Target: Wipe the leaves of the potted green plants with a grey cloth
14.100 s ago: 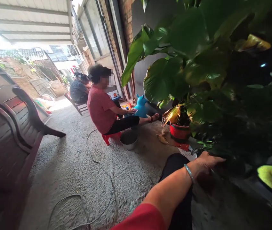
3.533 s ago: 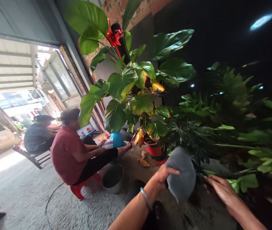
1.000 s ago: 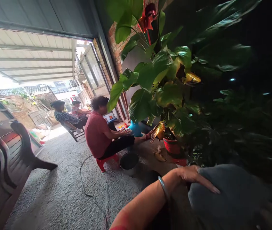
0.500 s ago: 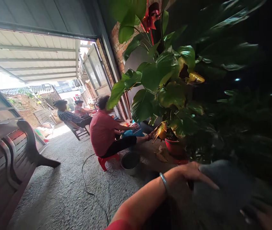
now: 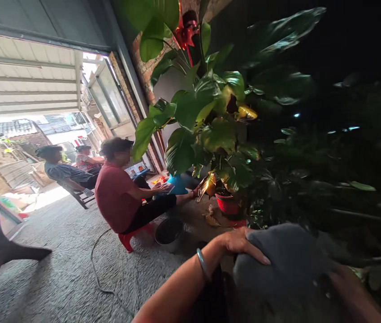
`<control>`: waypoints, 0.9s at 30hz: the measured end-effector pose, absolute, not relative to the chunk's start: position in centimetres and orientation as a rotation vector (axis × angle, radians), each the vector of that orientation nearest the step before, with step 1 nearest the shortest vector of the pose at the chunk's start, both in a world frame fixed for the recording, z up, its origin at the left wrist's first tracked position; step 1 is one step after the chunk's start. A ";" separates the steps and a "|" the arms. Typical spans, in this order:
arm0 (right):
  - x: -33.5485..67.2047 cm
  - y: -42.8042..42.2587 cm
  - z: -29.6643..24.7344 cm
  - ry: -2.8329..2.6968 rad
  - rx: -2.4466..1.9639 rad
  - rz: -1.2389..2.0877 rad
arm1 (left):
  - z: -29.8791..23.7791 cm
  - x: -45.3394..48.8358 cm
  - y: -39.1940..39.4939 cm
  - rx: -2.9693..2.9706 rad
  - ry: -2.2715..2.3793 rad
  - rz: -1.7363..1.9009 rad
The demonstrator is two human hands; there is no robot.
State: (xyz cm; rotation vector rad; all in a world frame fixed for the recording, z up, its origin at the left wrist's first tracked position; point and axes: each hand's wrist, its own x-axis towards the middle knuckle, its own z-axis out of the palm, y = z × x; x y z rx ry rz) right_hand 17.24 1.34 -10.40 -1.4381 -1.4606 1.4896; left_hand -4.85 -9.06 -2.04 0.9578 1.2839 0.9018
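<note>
Roofed concrete passage [image 5: 52,255], left-hand fingers [image 5: 253,251] lying extended on one grey cloth [image 5: 278,273], right hand [image 5: 355,287] blurred at its far side, grip impossible to tell, one red flowerpot [image 5: 226,204] beyond, three seated people [image 5: 114,193] farther off

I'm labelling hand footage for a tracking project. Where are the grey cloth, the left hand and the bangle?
grey cloth [image 5: 278,269]: head view, on the middle of its upper surface.
left hand [image 5: 240,244]: head view, on the back of the hand.
bangle [image 5: 204,264]: head view, on the curve of its band.
</note>
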 end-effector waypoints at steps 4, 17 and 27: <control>16.4 0.3 -8.7 -1.197 -1.545 1.622 | 0.6 -6.4 -6.1 0.794 1.113 1.362; 15.7 -0.7 -6.5 -1.195 -1.530 1.525 | 0.6 -7.4 -8.8 0.725 1.190 1.338; 15.1 -0.8 -6.0 -1.194 -1.465 1.550 | -3.0 -5.2 -7.5 0.906 1.412 1.121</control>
